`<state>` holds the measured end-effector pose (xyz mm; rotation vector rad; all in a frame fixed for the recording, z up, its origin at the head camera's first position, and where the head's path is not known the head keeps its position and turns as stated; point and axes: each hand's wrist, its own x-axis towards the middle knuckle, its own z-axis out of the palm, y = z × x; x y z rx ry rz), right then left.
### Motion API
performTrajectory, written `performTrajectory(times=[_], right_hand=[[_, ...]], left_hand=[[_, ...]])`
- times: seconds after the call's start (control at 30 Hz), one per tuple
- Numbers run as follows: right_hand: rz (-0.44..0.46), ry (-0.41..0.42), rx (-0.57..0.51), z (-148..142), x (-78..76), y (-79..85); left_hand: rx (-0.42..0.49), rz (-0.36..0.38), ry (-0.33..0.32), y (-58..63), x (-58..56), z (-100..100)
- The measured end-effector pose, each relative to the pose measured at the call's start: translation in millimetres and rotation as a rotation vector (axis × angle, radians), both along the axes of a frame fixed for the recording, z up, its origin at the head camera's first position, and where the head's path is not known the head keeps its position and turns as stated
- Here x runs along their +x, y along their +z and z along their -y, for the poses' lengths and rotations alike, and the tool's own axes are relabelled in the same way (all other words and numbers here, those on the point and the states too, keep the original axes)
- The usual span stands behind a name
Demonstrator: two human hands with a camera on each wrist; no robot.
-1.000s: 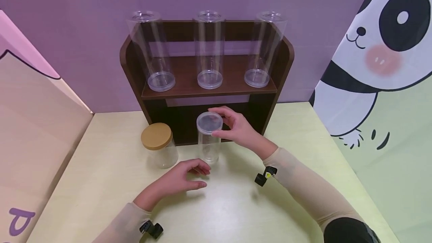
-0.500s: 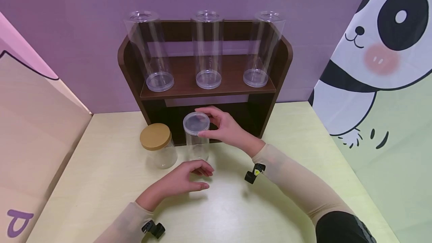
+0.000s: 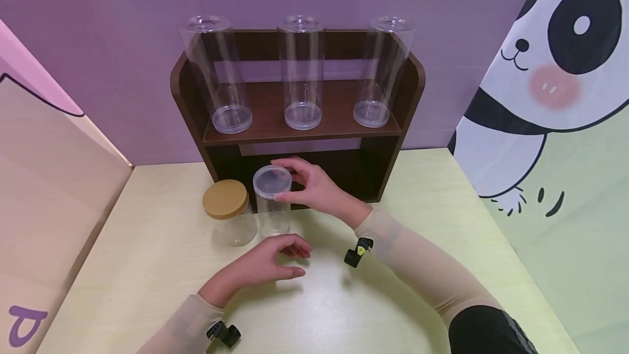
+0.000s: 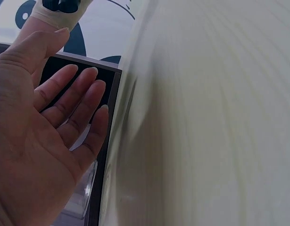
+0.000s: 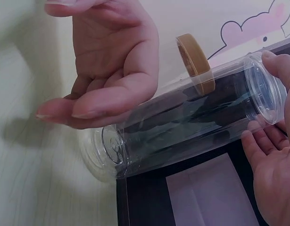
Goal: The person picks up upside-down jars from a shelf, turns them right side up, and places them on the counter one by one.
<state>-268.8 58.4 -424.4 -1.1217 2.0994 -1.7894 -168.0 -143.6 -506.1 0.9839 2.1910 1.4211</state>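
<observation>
A tall clear jar [image 3: 273, 214] with a translucent lid stands at the foot of the brown shelf. My right hand [image 3: 316, 193] grips it at the lid from the right, thumb on the near side and fingers behind; the right wrist view shows this grip [image 5: 277, 174] around the lid end. Just left of the jar is a shorter clear jar [image 3: 238, 231] with a tan lid [image 3: 226, 199], close beside it. My left hand [image 3: 265, 261] hovers over the table in front of both jars. In the left wrist view its fingers [image 4: 83, 110] are relaxed and hold nothing.
The dark brown two-tier shelf [image 3: 304, 139] stands against the purple backdrop. On its upper tier are three tall clear canisters, left [image 3: 232, 119], middle [image 3: 302, 116] and right [image 3: 372, 113]. A pale wood table [image 3: 147, 245] lies beneath everything.
My right hand has moved left with the clear jar, bringing it close to the tan-lidded jar. The left hand has shifted slightly right and then stayed.
</observation>
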Motion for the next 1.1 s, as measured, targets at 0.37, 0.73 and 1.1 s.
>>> performTrajectory(times=[0.37, 0.73, 1.1], right_hand=[[0.001, 0.002, 0.047, 10.5, 0.6, -3.8], [0.007, -0.005, 0.033, 18.2, -1.2, -10.7], [0.009, -0.012, 0.021, 23.0, -4.9, -15.8]], left_hand=[[0.002, -0.012, -0.008, -0.4, 0.4, -0.2], [-0.002, 0.004, 0.001, 0.3, 1.4, -2.0], [-0.01, 0.016, 0.007, 2.8, 2.8, -5.4]])
